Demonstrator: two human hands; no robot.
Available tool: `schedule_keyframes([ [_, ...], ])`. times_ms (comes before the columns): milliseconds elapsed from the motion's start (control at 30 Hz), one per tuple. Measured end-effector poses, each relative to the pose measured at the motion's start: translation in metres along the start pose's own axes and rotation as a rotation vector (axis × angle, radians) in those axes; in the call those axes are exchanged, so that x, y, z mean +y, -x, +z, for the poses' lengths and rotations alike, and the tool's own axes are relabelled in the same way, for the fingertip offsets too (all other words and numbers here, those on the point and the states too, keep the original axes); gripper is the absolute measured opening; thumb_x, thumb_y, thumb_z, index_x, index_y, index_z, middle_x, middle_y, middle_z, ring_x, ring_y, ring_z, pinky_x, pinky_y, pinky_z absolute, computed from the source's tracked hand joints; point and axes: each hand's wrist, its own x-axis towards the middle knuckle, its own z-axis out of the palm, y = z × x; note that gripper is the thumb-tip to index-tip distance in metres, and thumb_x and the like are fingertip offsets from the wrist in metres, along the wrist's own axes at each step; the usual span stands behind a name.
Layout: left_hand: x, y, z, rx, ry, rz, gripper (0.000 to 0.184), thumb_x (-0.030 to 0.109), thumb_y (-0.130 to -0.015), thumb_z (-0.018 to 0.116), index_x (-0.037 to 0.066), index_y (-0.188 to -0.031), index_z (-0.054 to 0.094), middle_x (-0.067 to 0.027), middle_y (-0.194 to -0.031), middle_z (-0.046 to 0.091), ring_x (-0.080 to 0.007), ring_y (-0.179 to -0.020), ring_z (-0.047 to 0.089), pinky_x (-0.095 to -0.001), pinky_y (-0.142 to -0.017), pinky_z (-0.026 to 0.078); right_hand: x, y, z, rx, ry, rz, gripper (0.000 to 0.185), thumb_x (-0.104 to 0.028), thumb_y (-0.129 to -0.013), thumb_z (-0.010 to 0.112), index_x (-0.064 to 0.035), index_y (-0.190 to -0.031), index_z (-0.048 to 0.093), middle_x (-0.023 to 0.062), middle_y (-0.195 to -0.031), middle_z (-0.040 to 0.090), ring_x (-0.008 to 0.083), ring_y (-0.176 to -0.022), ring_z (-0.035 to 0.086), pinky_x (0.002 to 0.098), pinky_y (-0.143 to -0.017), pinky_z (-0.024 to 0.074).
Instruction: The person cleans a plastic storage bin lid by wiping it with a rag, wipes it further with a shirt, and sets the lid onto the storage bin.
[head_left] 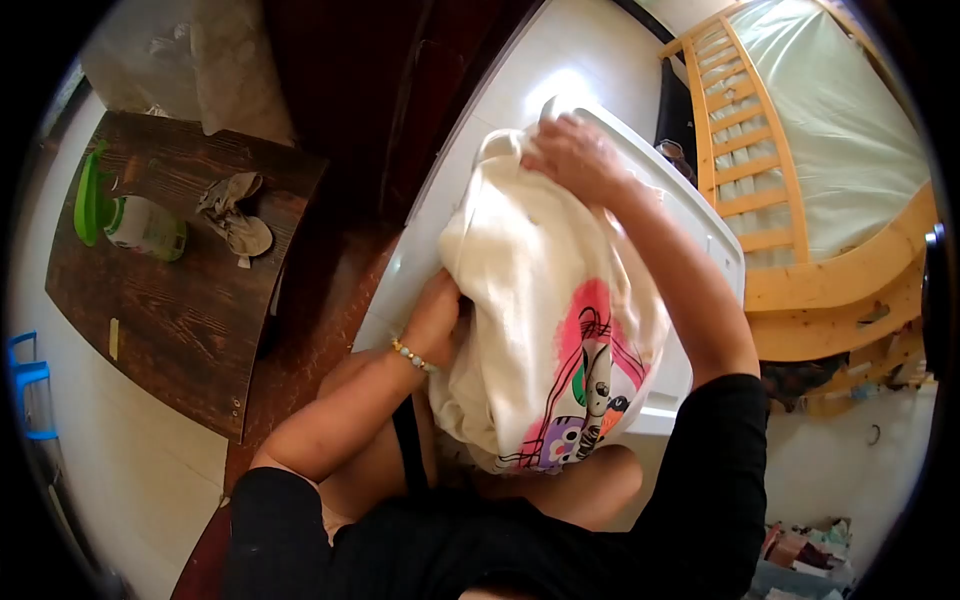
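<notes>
A cream-white cloth garment [520, 260] with a pink patch and cartoon animals printed on it lies bunched over my lap. Its exact kind I cannot make out. At its upper end my right hand [580, 160] grips the cloth, fingers curled near a looped edge. My left hand [437, 312], with a beaded bracelet at the wrist, reaches into or under the left side of the cloth, where its fingers are hidden. Beneath and behind the garment is a white plastic lid or tabletop [700, 245].
On the left, a dark wooden table [190, 300] carries a green-topped plastic bottle [145, 228] and a crumpled cloth item [235, 215]. A wooden bed frame [760, 140] with a pale sheet stands at upper right. A blue stool [32, 385] shows at far left.
</notes>
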Motion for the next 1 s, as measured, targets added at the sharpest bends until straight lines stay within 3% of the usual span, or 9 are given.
schedule_keyframes([
  [200, -0.029, -0.007, -0.041, -0.110, -0.256, 0.516, 0.037, 0.028, -0.097, 0.037, 0.001, -0.116, 0.054, -0.0096, -0.107, 0.061, -0.0167, -0.094, 0.061, -0.0306, -0.084, 0.049, -0.138, 0.095, -0.035, 0.027, -0.382, -0.032, 0.038, -0.037, -0.090, 0.054, 0.0001, -0.089, 0.061, 0.0117, -0.091, 0.057, 0.0256, -0.088, 0.058, 0.0382, -0.078, 0.0480],
  [233, -0.024, -0.003, -0.038, -0.181, 0.383, 0.066, 0.035, 0.028, -0.098, 0.040, 0.002, -0.116, 0.054, -0.0096, -0.106, 0.061, -0.0169, -0.093, 0.061, -0.0304, -0.082, 0.050, -0.151, 0.104, -0.040, -0.019, -0.409, 0.102, 0.038, -0.037, -0.090, 0.055, 0.0006, -0.086, 0.060, 0.0132, -0.089, 0.057, 0.0251, -0.083, 0.060, 0.0377, -0.072, 0.0490],
  [300, 0.003, 0.018, -0.023, -0.250, 0.529, -0.116, 0.031, 0.027, -0.097, 0.045, 0.003, -0.113, 0.055, -0.0090, -0.104, 0.061, -0.0155, -0.091, 0.061, -0.0281, -0.080, 0.050, -0.171, 0.123, -0.059, -0.379, -0.448, 0.167, 0.038, -0.037, -0.092, 0.051, 0.0008, -0.092, 0.057, 0.0134, -0.081, 0.058, 0.0243, -0.065, 0.061, 0.0365, -0.056, 0.0497],
  [433, 0.001, 0.012, -0.043, -0.074, 0.003, 0.129, 0.022, 0.007, -0.087, 0.054, 0.002, -0.109, 0.054, -0.0024, -0.093, 0.059, -0.0100, -0.080, 0.056, -0.0234, -0.071, 0.048, -0.213, 0.149, -0.075, -0.565, -1.192, 0.096, 0.033, -0.026, -0.091, 0.055, 0.0020, -0.107, 0.053, 0.0197, -0.090, 0.059, 0.0418, -0.082, 0.060, 0.0451, -0.074, 0.0493],
  [567, 0.030, -0.011, -0.069, 0.072, -0.031, 0.235, 0.015, 0.019, -0.092, 0.052, 0.007, -0.099, 0.057, -0.0015, -0.076, 0.057, -0.0097, -0.062, 0.053, -0.0236, -0.062, 0.046, -0.228, 0.141, -0.064, -0.292, -1.305, -0.050, 0.041, -0.013, -0.087, 0.060, 0.0010, -0.123, 0.046, 0.0219, -0.117, 0.049, 0.0373, -0.094, 0.058, 0.0409, -0.078, 0.0502],
  [667, 0.014, -0.029, -0.044, -0.233, 0.322, -0.198, 0.016, 0.019, -0.093, 0.049, 0.009, -0.100, 0.057, -0.0037, -0.083, 0.060, -0.0113, -0.068, 0.056, -0.0254, -0.064, 0.047, -0.206, 0.140, -0.078, 0.137, -1.309, 0.134, 0.052, 0.002, -0.076, 0.061, 0.0029, -0.126, 0.049, 0.0208, -0.114, 0.056, 0.0303, -0.088, 0.061, 0.0325, -0.074, 0.0509],
  [800, -0.009, -0.038, -0.023, -0.402, -0.447, 0.307, 0.048, 0.000, -0.090, 0.040, 0.002, -0.138, 0.038, -0.0082, -0.109, 0.059, -0.0177, -0.093, 0.059, -0.0326, -0.084, 0.047, -0.197, 0.159, -0.052, 0.433, -0.773, 0.168, 0.042, 0.000, -0.069, 0.064, 0.0038, -0.111, 0.061, 0.0181, -0.104, 0.062, 0.0325, -0.087, 0.061, 0.0373, -0.074, 0.0508],
  [900, 0.009, -0.088, -0.013, -0.410, -0.832, 0.839, 0.042, 0.001, -0.089, 0.039, 0.000, -0.131, 0.044, -0.0149, -0.118, 0.054, -0.0269, -0.103, 0.056, -0.0350, -0.089, 0.044, -0.198, 0.180, -0.030, 0.374, -0.598, 0.220, 0.038, -0.006, -0.070, 0.065, 0.0015, -0.108, 0.063, 0.0146, -0.104, 0.063, 0.0318, -0.092, 0.060, 0.0400, -0.079, 0.0482],
  [1000, 0.020, -0.149, 0.014, -0.280, -0.971, 0.922, 0.029, 0.003, -0.086, 0.042, -0.004, -0.111, 0.054, -0.0222, -0.123, 0.048, -0.0388, -0.108, 0.050, -0.0394, -0.095, 0.041, -0.200, 0.192, -0.011, 0.322, -0.518, 0.276, 0.040, -0.009, -0.071, 0.067, -0.0005, -0.110, 0.064, 0.0118, -0.106, 0.062, 0.0297, -0.097, 0.058, 0.0389, -0.085, 0.0443],
])
